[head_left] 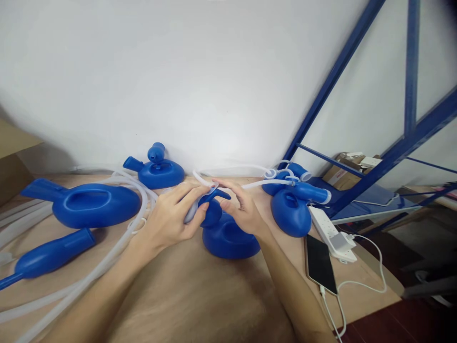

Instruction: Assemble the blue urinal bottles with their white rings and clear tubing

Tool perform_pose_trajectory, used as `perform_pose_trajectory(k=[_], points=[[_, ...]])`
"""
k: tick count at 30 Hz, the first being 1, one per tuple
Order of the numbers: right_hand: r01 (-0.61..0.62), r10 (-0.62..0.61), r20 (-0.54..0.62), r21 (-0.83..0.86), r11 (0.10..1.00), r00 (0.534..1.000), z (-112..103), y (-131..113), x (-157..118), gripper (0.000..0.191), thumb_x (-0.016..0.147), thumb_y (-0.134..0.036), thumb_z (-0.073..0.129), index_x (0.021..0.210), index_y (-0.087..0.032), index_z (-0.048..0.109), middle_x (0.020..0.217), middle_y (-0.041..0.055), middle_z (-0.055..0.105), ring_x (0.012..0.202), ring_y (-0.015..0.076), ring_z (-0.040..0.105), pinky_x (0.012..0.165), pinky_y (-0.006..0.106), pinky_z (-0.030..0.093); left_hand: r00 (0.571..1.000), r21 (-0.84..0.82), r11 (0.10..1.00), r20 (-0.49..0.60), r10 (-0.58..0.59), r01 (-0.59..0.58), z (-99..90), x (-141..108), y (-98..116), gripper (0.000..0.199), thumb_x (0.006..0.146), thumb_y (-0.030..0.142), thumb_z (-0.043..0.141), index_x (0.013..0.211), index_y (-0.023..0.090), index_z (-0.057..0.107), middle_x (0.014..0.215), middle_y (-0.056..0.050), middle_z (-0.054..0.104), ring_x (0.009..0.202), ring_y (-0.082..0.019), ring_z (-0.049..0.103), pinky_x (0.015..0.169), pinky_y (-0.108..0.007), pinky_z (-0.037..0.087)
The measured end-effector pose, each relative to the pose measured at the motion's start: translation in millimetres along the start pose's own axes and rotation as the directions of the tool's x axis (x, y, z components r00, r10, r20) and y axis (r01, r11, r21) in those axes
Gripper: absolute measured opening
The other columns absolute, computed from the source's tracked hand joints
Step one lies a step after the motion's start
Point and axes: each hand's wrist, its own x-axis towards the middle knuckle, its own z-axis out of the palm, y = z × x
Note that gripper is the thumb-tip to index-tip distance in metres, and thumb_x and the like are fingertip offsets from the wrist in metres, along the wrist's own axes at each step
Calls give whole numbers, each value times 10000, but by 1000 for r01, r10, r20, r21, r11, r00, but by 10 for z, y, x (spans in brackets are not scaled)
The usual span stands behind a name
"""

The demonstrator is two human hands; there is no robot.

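In the head view, my left hand is closed around a blue plastic spouted piece and a clear, soft plastic part that lies along it. My right hand is beside the piece with fingers stretched and thumb apart; its fingertips reach the upper edge of the clear part. Whether they press on it I cannot tell. Just below and behind both hands, a blue urinal bottle rests on the table, partly hidden by them.
Blue urinal bottles and a loose blue funnel piece lie left, among white tubes. More tubed bottles stand right, near a phone, a power strip and a blue metal rack. A wall rises behind.
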Motion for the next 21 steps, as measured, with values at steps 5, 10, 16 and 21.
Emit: perform_pose_trajectory(k=[5,10,16,21], points=[[-119,121,-22,81,990,992,80,-112,-39,424,1021,-541,600,1333,-273,702,1097,44,742,961,200,681,924,352,574,992,129,984,4,124,-123,-6,-20,56,312,957,194,622,1268,197,617,1151,-117,762,996,-262,758,816,-360,618],[-22,35,-67,191,981,997,140,-74,-32,296,1020,-527,623,1016,-247,720,917,11,695,759,140,606,719,279,531,990,81,987,12,138,-138,-39,1,78,271,942,146,641,1211,181,645,1118,-109,760,954,-241,751,795,-350,607],[167,-156,-130,81,983,979,155,-66,-66,325,976,-564,668,919,-244,668,870,31,684,803,180,642,721,325,553,996,-137,987,-37,76,-80,-95,78,167,193,932,92,664,1099,189,666,998,-74,746,935,-211,713,852,-345,582],[287,-269,-247,40,957,931,244,-52,-108,251,990,-452,686,868,-237,638,817,14,669,738,160,622,649,301,507,998,-228,972,-56,41,-53,-117,102,211,166,917,61,685,1025,186,673,948,-52,748,914,-186,710,870,-326,578]])
